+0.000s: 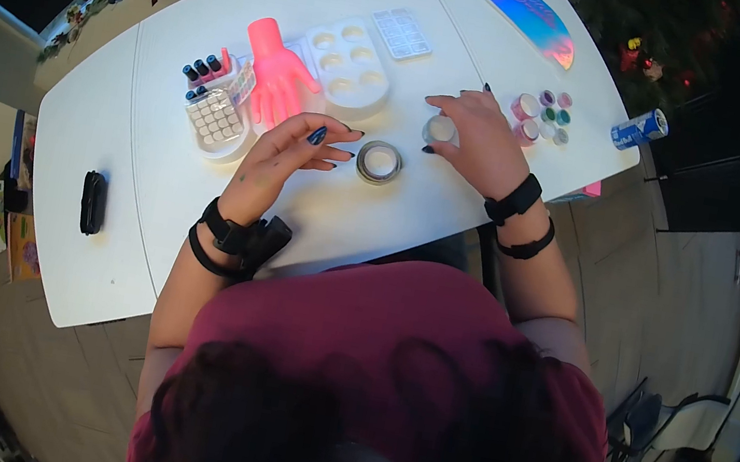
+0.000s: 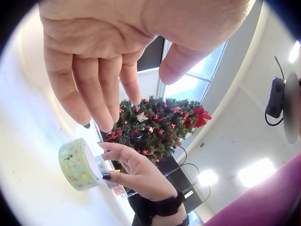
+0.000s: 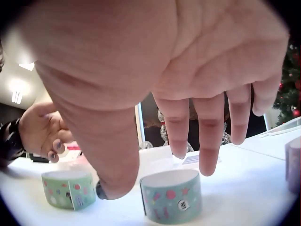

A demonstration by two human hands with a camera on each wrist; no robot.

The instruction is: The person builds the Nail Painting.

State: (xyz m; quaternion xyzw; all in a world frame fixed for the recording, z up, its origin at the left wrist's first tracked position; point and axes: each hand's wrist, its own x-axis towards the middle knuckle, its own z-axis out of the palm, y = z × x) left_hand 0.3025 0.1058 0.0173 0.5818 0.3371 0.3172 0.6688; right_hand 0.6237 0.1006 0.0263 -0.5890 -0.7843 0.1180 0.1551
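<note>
1. In the head view, a green round container (image 1: 379, 162) is seen upright on the worktop (image 1: 324, 214), near the middle of its near edge, just beside the fingertips of the left hand (image 1: 290, 154). The left grip is held spread, with nothing pinched. A teal round container (image 1: 441, 129) is framed by the thumb and fingers of the right hand (image 1: 483, 142), farther from the near edge. Toward the right edge, a group of small jars (image 1: 546, 114) is gathered, with a blue can (image 1: 640, 128) at the right corner. Beyond the hands, a white palette (image 1: 348, 71) and a pink model hand (image 1: 278, 69) are placed; a black case (image 1: 92, 202) is lying toward the left edge.

2. In the left wrist view, the left fingers are seen extended above the green container, apart from it. The teal container is partly hidden behind it, beside the right thumb.

3. In the right wrist view, the right grip is spread around the teal container, with the thumb on one side; whether it is touched cannot be told. The laying-out of supplies is judged well advanced: both containers are already stood upright, while the final placing of the teal one is probably left to be settled.
</note>
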